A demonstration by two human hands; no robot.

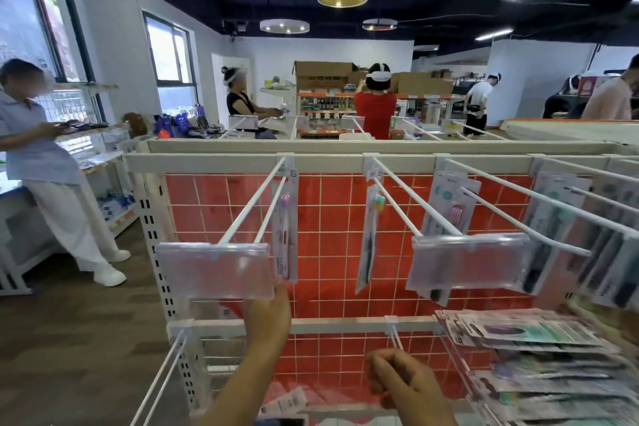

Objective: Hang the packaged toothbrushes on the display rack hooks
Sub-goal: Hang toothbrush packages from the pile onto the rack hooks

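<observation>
Packaged toothbrush [285, 235] on hook, left hand [268, 313] raised beneath.

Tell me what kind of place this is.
Probably a shop floor or mock store: a display rack with long hooks, packaged toothbrushes hanging from them, clear price-tag holders, and stocked shelves behind.

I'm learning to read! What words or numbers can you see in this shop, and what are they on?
No text here reads clearly.
Pink toothbrush pack above the left hand: sideways letters near the bottom, too blurred to read.
Tag at the hook's root: tiny marks, unreadable.
Stacked packs at lower right: print too blurred.
Clear label holders: no print visible.
Cardboard boxes far back: too small.
</observation>
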